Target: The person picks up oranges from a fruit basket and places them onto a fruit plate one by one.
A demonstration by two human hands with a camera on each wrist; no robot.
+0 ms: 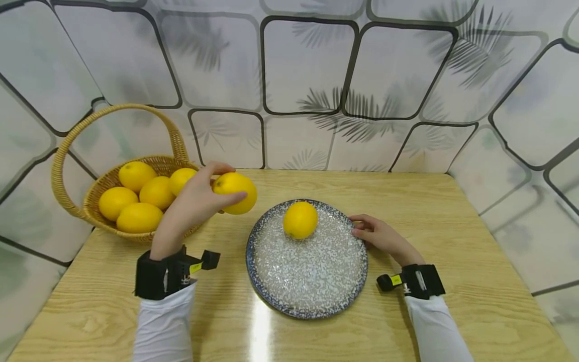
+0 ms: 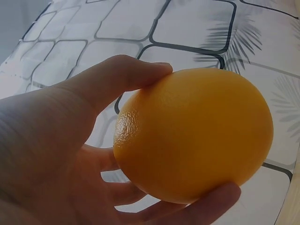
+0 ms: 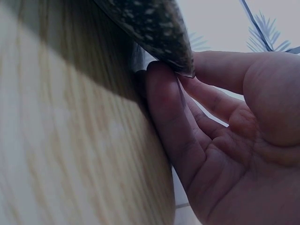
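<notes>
My left hand [image 1: 192, 203] holds a yellow lemon [image 1: 242, 193] in the air between the basket and the plate. Thumb and fingers curve around that lemon [image 2: 197, 136] in the left wrist view. On a round speckled grey plate [image 1: 312, 276] with a dark blue rim lies another lemon [image 1: 300, 220], towards the far side. At the plate's right edge, my right hand [image 1: 384, 236] pinches the rim. The right wrist view has one finger [image 3: 166, 103] under the plate's edge [image 3: 164, 37] and the thumb against its other side.
A wicker basket [image 1: 108, 176] with a tall arched handle stands at the left, holding several lemons [image 1: 140, 217]. All of this is on a light wooden table [image 1: 475, 281]. Patterned walls [image 1: 307, 65] close off the back and both sides.
</notes>
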